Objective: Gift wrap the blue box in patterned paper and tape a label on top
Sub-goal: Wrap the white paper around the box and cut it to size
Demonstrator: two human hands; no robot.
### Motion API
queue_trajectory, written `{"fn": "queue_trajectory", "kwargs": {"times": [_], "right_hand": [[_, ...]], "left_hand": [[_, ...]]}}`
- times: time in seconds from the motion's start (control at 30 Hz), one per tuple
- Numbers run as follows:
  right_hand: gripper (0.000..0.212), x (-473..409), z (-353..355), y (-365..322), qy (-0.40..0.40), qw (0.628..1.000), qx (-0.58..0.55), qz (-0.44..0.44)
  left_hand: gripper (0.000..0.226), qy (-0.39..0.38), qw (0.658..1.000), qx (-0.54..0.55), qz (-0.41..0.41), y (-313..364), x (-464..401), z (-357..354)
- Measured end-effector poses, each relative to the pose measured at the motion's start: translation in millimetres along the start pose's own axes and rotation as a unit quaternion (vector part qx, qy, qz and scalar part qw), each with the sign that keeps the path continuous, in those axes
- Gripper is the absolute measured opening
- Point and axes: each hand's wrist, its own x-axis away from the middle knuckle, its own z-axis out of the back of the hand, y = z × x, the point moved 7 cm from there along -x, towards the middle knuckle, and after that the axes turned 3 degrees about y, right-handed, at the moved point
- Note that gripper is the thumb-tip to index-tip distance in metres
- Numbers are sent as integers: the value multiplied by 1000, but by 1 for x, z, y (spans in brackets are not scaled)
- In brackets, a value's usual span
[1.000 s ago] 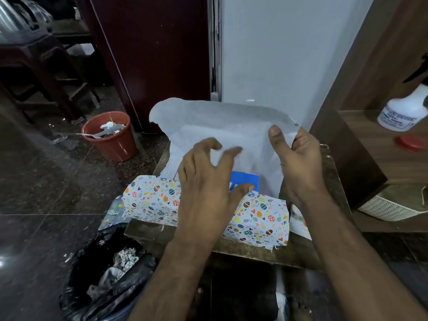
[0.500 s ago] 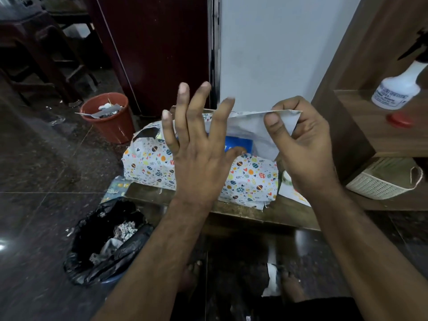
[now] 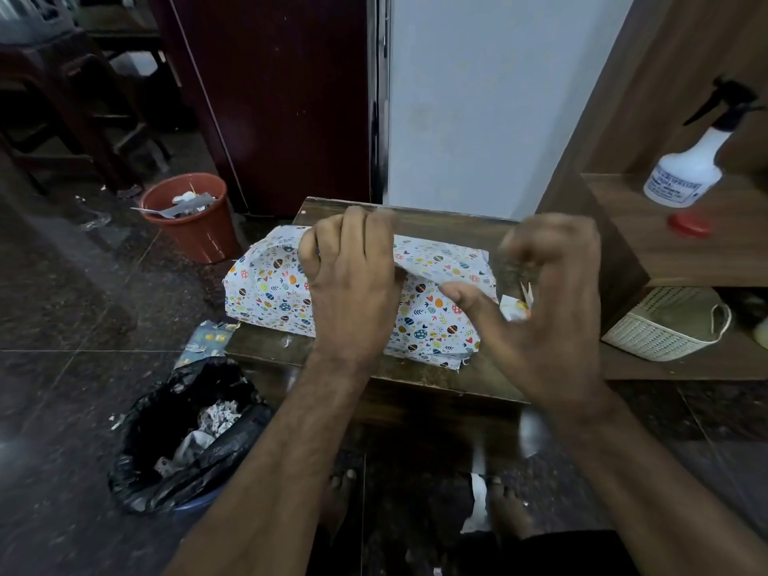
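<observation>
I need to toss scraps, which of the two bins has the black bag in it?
The near one, on the floor by the person's left forearm; the orange bin farther back by the dark door has no bag.
</observation>
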Motion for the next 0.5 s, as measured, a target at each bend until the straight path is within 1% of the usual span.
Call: {"fn": "queue_trajectory", "kwargs": {"times": [0.03, 0.07, 0.1, 0.13, 0.17, 0.23, 0.3, 0.37, 0.47, 0.5], "right_hand": [[32, 2, 0, -16, -3, 997, 27, 70], [24, 6, -6, -31, -31, 990, 39, 129], [24, 11, -15, -41, -68, 982, 49, 168], [26, 17, -26, -47, -104, 975, 63, 185], [26, 22, -36, -48, -134, 970, 79, 186], [24, 30, -52, -41, -184, 964, 107, 160], [24, 32, -58, -34, -206, 961, 118, 144], [21, 33, -59, -32, -202, 958, 137, 152], [8, 34, -56, -31, -172, 951, 198, 163], [12, 35, -56, -30, -165, 948, 220, 159]], "left_hand": [[45, -13, 1000, 7, 6, -1, -1, 0], [46, -24, 1000, 12, 9, -1, -1, -1], [44, -33, 999, 13, 6, -2, -2, -1], [40, -37, 999, 11, -7, -1, -2, -2], [34, -37, 999, 12, -26, 0, -3, -3], [24, -30, 997, 29, -58, 0, -3, -4], [21, -33, 996, 41, -69, -1, -5, -5], [19, -41, 996, 41, -73, -2, -6, -6], [13, -49, 995, 51, -72, -3, -6, -7], [11, -52, 995, 55, -69, -3, -6, -8]]}}
